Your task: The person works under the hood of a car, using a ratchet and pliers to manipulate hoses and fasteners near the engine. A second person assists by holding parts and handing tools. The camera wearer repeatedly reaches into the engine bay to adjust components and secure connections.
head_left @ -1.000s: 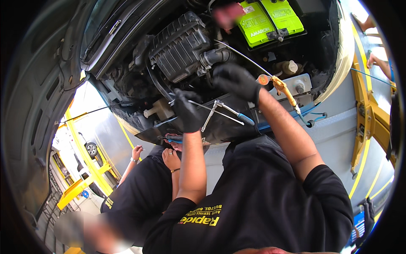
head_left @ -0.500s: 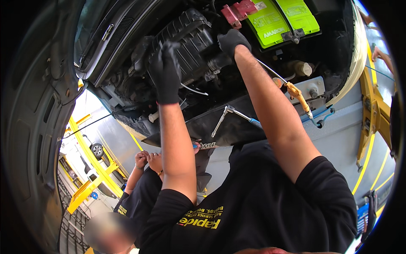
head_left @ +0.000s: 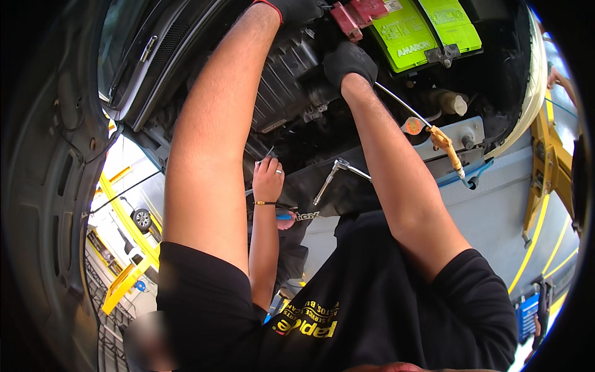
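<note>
Left gloved hand [head_left: 299, 11] had gone from the air filter box's left part to the top edge of the frame, partly cropped; grip couldn't be told. Right gloved hand [head_left: 350, 62] stayed upper centre, below the red terminal cover [head_left: 356, 15]; fingers hidden, grip unclear. Air filter box [head_left: 288, 84] sat upper centre. Co-worker's hand [head_left: 269, 178] had reached in mid-frame, left of the ratchet [head_left: 339, 163].

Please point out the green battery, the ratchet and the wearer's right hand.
Green battery [head_left: 408, 32]: head view, top face, beside the strap.
Ratchet [head_left: 341, 164]: head view, its head.
Right hand [head_left: 351, 63]: head view, middle of its gloved back.
</note>
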